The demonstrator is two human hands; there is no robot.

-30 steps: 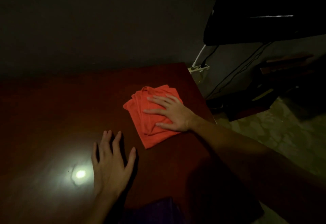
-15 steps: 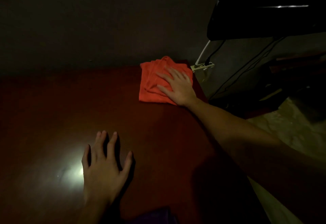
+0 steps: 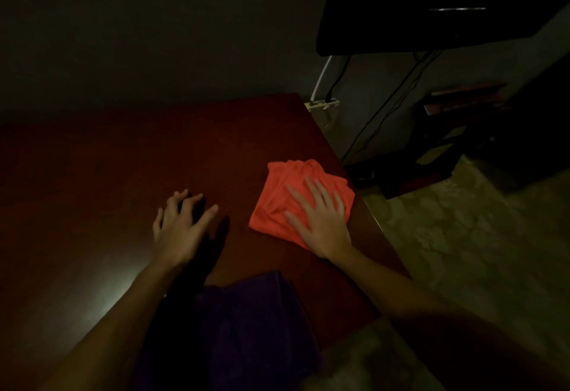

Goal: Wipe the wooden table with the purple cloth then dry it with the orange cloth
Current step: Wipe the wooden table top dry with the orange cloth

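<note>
Head view, dim room.

Dark reddish-brown wooden table [image 3: 129, 175]: glossy top, with a pale glare patch toward its near left part.

Crumpled orange cloth [image 3: 287, 196]: lies flat on the table, right at the right edge, about midway along it.

Right hand [image 3: 320, 221]: palm down on the orange cloth, fingers straight and spread, pressing it to the wood; nothing is gripped.

Left hand [image 3: 179, 227]: at the middle of the table, well apart from the orange cloth, fingers spread and relaxed, holding nothing; whether it touches the surface cannot be told.

Dark purple cloth [image 3: 256, 323]: bunched at the near edge, between the two forearms.

Off the table's far right corner: white power strip [image 3: 324, 104] with cables; black screen [image 3: 431, 5] above it.
</note>
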